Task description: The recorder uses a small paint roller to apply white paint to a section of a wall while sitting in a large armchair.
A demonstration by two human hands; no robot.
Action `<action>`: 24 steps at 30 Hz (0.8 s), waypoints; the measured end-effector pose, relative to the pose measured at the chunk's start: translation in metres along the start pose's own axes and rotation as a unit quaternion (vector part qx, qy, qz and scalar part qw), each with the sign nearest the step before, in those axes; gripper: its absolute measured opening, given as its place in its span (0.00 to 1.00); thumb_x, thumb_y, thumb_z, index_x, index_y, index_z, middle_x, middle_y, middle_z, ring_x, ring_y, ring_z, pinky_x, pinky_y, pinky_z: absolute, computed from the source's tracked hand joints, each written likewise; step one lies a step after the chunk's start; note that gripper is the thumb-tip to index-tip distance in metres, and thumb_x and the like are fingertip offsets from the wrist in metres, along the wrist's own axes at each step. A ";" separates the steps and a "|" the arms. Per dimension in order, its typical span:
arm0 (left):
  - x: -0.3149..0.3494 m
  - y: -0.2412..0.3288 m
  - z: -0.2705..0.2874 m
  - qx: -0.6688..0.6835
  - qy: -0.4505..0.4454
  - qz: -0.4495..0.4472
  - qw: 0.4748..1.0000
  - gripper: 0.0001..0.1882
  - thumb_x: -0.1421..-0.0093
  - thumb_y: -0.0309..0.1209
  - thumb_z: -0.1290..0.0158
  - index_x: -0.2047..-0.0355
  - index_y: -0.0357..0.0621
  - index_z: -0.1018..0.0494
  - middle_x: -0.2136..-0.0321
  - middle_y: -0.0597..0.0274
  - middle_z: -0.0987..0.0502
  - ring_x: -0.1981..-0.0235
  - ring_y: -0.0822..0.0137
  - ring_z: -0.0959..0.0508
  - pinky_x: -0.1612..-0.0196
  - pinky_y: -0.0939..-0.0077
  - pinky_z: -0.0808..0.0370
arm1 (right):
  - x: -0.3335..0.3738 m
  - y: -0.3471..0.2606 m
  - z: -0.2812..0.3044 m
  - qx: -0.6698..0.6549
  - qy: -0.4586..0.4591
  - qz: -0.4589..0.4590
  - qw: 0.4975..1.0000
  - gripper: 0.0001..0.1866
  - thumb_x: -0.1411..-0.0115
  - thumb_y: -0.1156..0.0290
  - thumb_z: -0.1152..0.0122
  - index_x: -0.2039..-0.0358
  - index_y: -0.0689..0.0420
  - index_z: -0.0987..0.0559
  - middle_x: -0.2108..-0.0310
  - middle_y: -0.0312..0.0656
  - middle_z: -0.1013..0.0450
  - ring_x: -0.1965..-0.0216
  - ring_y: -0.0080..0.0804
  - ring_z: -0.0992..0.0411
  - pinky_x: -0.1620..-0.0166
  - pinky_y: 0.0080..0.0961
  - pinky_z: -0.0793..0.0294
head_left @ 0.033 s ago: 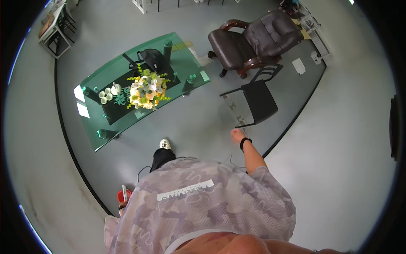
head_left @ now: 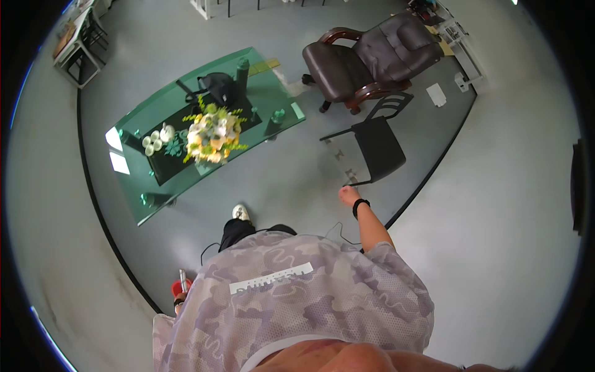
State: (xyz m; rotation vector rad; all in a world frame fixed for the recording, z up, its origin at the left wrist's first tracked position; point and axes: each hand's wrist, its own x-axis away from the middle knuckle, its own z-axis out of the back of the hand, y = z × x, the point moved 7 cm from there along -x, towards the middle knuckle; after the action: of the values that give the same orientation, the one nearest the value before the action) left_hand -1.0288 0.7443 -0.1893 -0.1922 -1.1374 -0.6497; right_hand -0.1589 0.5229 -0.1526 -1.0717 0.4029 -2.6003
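1. Fingers of R hand (head_left: 349,196): look curled in; can't tell if clamped on smth.
2. L hand (head_left: 180,297): partly hid, at red item (head_left: 176,288) w/ pale bar (head_left: 183,276); can't tell how fingers close on it.
3. Red item: just L of shirt (head_left: 297,291), low.
4. R forearm (head_left: 375,229): bare, angled fwd & a bit L, dark band (head_left: 360,205) at wrist. L arm mostly hid by shirt.
5. Chair (head_left: 381,149): just past R hand in view; armchair (head_left: 338,68) beyond. Table (head_left: 170,93) w/ flowers (head_left: 215,133): fwd-L, well apart from R hand.
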 end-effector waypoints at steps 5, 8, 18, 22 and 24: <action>0.002 0.086 -0.047 0.010 0.006 -0.008 1.000 0.12 0.50 0.40 0.48 0.74 0.44 0.25 0.79 0.61 0.25 0.79 0.64 0.27 0.77 0.69 0.33 | -0.032 -0.065 0.132 0.129 0.053 -0.019 0.990 0.15 0.47 0.65 0.50 0.61 0.59 0.26 0.61 0.49 0.26 0.59 0.49 0.29 0.57 0.38 0.30; 0.003 0.123 -0.085 0.026 0.004 -0.013 1.000 0.12 0.50 0.40 0.48 0.75 0.44 0.25 0.79 0.62 0.25 0.79 0.64 0.27 0.78 0.69 0.33 | -0.093 -0.038 0.212 0.127 0.134 -0.049 0.982 0.14 0.49 0.67 0.45 0.63 0.60 0.28 0.62 0.53 0.28 0.57 0.50 0.30 0.54 0.39 0.30; 0.109 0.114 -0.228 0.154 0.201 0.054 0.966 0.12 0.50 0.40 0.47 0.77 0.44 0.25 0.82 0.64 0.26 0.83 0.65 0.29 0.81 0.71 0.34 | -0.297 -0.124 0.390 0.310 0.179 0.010 0.934 0.27 0.49 0.69 0.40 0.48 0.51 0.35 0.45 0.47 0.43 0.44 0.46 0.44 0.46 0.41 0.37; 0.182 0.113 -0.276 0.109 0.212 0.084 0.967 0.09 0.51 0.37 0.45 0.76 0.45 0.26 0.83 0.66 0.30 0.84 0.71 0.31 0.81 0.79 0.37 | -0.362 -0.120 0.390 0.496 0.063 -0.010 0.866 0.22 0.46 0.63 0.44 0.49 0.46 0.31 0.43 0.40 0.42 0.41 0.40 0.47 0.44 0.47 0.45; 0.211 0.093 -0.304 0.144 0.224 0.102 0.959 0.09 0.51 0.37 0.45 0.76 0.45 0.26 0.83 0.66 0.29 0.84 0.71 0.31 0.81 0.79 0.36 | -0.414 -0.081 0.359 0.596 -0.069 -0.002 0.800 0.19 0.42 0.59 0.52 0.49 0.44 0.29 0.45 0.40 0.38 0.40 0.39 0.47 0.43 0.46 0.48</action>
State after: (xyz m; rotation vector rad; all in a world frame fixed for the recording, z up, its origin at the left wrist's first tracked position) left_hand -0.6839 0.5982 -0.1156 0.0867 -0.7492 -0.3142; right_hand 0.3651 0.7012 -0.1399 -0.7036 -1.1340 -2.0270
